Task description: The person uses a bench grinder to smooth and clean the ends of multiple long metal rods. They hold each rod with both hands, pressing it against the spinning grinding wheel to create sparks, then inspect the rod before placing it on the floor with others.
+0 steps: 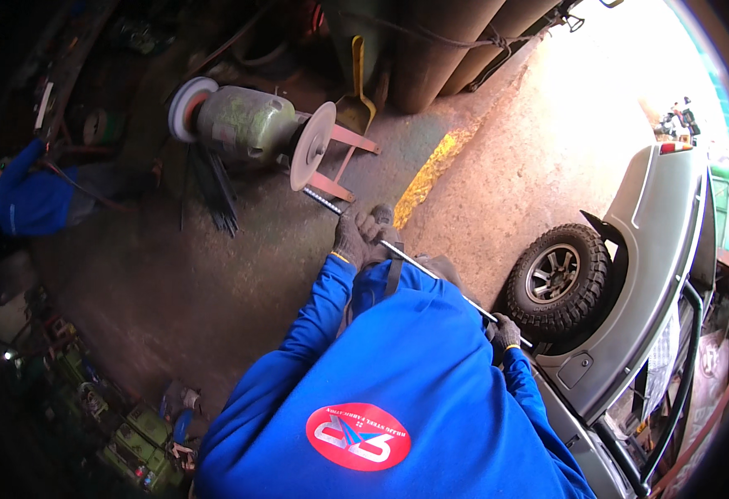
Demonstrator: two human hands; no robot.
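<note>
A long thin metal rod (431, 271) runs slantwise across the front of my body. My left hand (359, 236), in a grey knit glove, is closed around it near its far-left end. Further down the rod, by my right hip, my gloved right hand (506, 332) is also closed on it. The rod's tip reaches the lower rim of a grinding wheel (313, 146) on a green bench grinder (246, 123); whether they touch, I cannot tell. A second, pale wheel (191, 108) sits on the grinder's other side. My blue sleeves hide none of the grip.
A reddish metal stand (336, 173) supports the grinder. Behind it are a yellow dustpan (356, 108) and large cylinders (439, 50). Dark strips (219, 195) hang below it. At right stands a grey vehicle with a wheel (554, 274). A person in blue (33, 195) is at far left.
</note>
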